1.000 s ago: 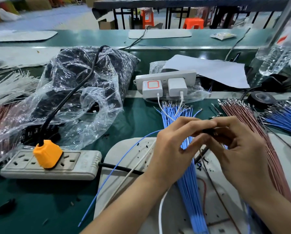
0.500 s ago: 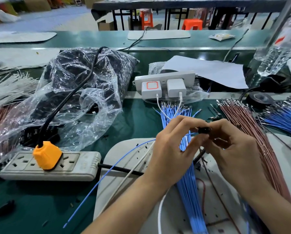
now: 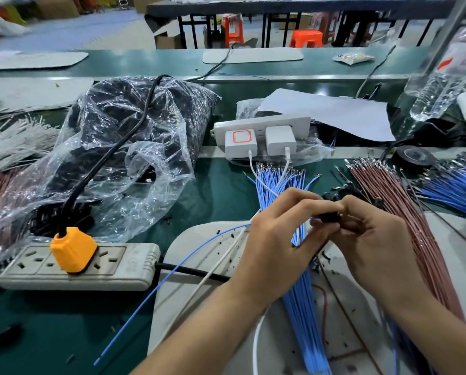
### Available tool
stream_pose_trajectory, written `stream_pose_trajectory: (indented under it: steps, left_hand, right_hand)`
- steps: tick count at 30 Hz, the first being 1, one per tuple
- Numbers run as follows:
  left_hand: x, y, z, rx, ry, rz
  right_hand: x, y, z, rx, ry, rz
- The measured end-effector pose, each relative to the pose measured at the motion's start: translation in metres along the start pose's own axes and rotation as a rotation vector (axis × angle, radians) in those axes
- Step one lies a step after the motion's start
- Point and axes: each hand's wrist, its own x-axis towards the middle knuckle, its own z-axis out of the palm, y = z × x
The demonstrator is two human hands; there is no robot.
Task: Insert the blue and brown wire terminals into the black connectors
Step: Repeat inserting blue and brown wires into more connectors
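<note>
I see my left hand pinching the blue wire against the black connector, which my right hand grips with curled fingers.

black connector: mostly covered by the fingertips of the left hand and the right hand; only a dark sliver shows, slots not visible.
blue wire: near end vanishes behind the left hand; terminal unseen, seated or not cannot be told.
blue wire bundle: middle hidden by the left hand, lower ends cut by the bottom edge.
plastic bag: dark contents unreadable through glare and creases.
water bottle: cut by the right edge, label blurred.
</note>
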Motion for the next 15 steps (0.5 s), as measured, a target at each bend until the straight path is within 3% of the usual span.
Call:
stream_pose_trajectory:
  steps: [11, 15]
  left_hand:
    - [-0.0003, 0.0036, -0.0009, 0.008, -0.011, 0.036]
    - [-0.0009, 0.0047, 0.0018, -0.004, -0.006, 0.032]
  right_hand:
    - [0.0016, 0.0016, 0.0002, -0.046, -0.035, -0.002]
    - [0.0025, 0.0003, -0.0011, 0.05, -0.042, -0.004]
